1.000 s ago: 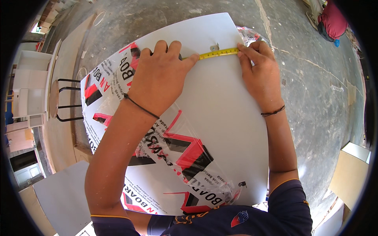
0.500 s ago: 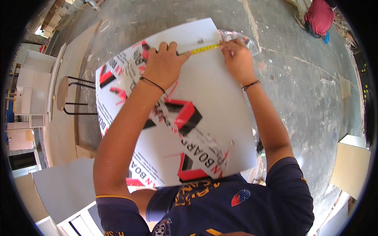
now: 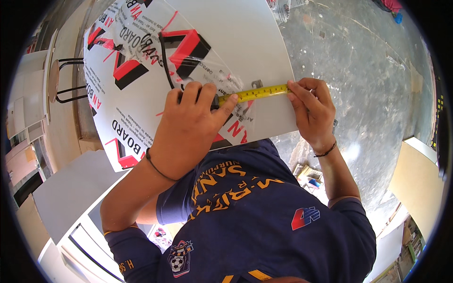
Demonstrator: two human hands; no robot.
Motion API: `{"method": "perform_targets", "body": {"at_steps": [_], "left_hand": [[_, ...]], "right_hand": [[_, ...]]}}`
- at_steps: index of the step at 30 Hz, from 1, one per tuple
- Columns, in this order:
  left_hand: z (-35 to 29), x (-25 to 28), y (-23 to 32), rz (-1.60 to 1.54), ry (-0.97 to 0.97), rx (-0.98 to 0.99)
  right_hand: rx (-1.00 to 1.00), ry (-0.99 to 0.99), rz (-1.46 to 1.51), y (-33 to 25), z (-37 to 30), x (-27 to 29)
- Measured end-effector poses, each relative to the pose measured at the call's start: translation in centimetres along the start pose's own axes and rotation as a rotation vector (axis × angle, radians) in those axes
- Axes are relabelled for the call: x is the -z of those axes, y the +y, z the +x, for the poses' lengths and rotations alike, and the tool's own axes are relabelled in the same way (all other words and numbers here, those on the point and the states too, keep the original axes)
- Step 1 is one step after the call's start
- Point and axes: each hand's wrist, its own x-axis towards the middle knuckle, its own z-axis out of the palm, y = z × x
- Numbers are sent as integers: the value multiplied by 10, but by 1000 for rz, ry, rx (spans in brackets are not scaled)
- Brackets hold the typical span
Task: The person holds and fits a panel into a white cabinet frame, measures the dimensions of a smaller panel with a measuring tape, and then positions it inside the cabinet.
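A large white board [image 3: 250,47] with red and black print and clear plastic film lies in front of me. My left hand [image 3: 191,120] rests on it near its near edge, closed over a tape measure whose dark case is mostly hidden under the fingers. The yellow blade [image 3: 264,93] runs rightward across the board, my left thumb pressing on its start. At the board's right edge, my right hand [image 3: 315,111] pinches the blade's end between thumb and fingers. Just beyond the blade sits a small grey metal fitting [image 3: 256,84]. A black curved strip [image 3: 165,61] lies farther left.
A stool [image 3: 54,81] with black legs stands left of the board. Grey panel [image 3: 78,193] is at lower left, and a beige panel [image 3: 415,181] at right. Crumpled clear plastic [image 3: 281,9] lies past the far edge. Part of another person [image 3: 389,4] shows at upper right.
Both hands have brought the tape measure from the board's far end to its near end, closer to my body. The blade still spans to the right edge. My view has tilted down.
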Motion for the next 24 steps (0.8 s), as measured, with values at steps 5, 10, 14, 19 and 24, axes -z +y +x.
{"method": "perform_targets", "body": {"at_steps": [5, 10, 14, 19, 24], "left_hand": [[3, -3, 7, 42, -45, 21], [6, -6, 5, 50, -9, 21], [11, -2, 1, -15, -25, 21], [15, 0, -1, -30, -9, -4], [17, 3, -2, -47, -60, -1]], "right_hand": [[14, -11, -4, 6, 0, 0], [-58, -24, 77, 9, -1, -2], [-35, -59, 27, 6, 4, 0], [-36, -94, -48, 2, 7, 2], [25, -134, -97, 5, 9, 4]]}}
